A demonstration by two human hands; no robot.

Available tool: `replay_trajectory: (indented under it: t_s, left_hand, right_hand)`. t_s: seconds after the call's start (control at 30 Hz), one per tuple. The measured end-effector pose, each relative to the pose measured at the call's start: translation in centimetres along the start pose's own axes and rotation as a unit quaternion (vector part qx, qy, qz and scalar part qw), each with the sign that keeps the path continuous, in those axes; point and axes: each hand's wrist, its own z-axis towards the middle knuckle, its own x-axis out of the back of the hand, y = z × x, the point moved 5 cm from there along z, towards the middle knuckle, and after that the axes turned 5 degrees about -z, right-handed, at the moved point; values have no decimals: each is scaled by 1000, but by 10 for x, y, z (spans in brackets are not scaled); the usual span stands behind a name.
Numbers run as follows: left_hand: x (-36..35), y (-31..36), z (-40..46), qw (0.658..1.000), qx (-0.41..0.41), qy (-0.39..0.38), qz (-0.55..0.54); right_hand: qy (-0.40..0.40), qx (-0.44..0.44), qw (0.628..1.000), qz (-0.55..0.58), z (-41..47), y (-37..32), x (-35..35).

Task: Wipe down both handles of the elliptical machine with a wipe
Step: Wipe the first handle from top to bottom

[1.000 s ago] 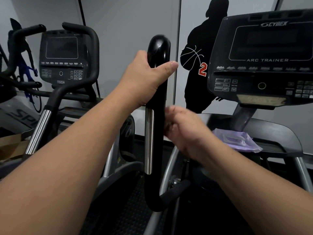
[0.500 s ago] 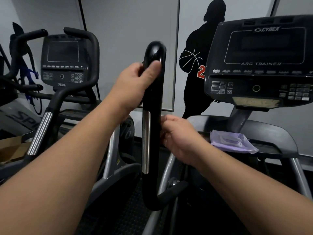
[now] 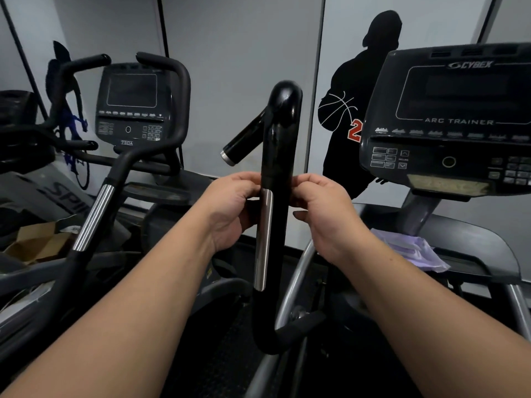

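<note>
The black glossy upright handle (image 3: 283, 119) of the elliptical stands in the middle of the head view, with a silver strip (image 3: 264, 239) down its front. My left hand (image 3: 230, 211) grips it from the left at mid-height, thumb in front, fingers curled behind. From the right, at the same height, my right hand (image 3: 319, 202) curls round it too. The handle hides both hands' fingertips, and no wipe shows in either hand. A purple wipe pack (image 3: 408, 248) lies on the machine's shelf to the right.
The machine's console (image 3: 459, 124) hangs at upper right. A short black side grip (image 3: 244, 139) branches off the handle to the left. A second machine, with console (image 3: 132, 104) and curved handle (image 3: 94, 214), stands left. An open cardboard box (image 3: 37, 242) sits on the floor at far left.
My left hand has slid down from the handle's top to mid-height. My right hand has come round beside the handle at the same level. The view has shifted slightly.
</note>
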Motion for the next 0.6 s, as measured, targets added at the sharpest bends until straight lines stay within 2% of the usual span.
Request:
replay_trajectory:
  t_s: [0.1, 0.23, 0.27, 0.33, 0.47, 0.6]
  left_hand:
    - [1, -4, -3, 999, 6, 15, -32]
    - [-1, -5, -4, 994, -21, 64, -81]
    - [-1, -3, -3, 991, -36, 74, -107]
    - [-4, 0, -6, 983, -59, 89, -149]
    - [-7, -10, -18, 980, -55, 98, -162]
    - [1, 0, -24, 979, -133, 112, -104]
  right_hand:
    - [28, 33, 998, -41, -3, -14, 7]
    - [91, 206, 965, -133, -14, -66, 7]
    - [96, 227, 954, -168, -14, -73, 5]
    - [97, 224, 945, -219, -10, -76, 2]
    - [79, 210, 948, -227, -4, -71, 1]
    - [72, 218, 946, -230, -2, -72, 1]
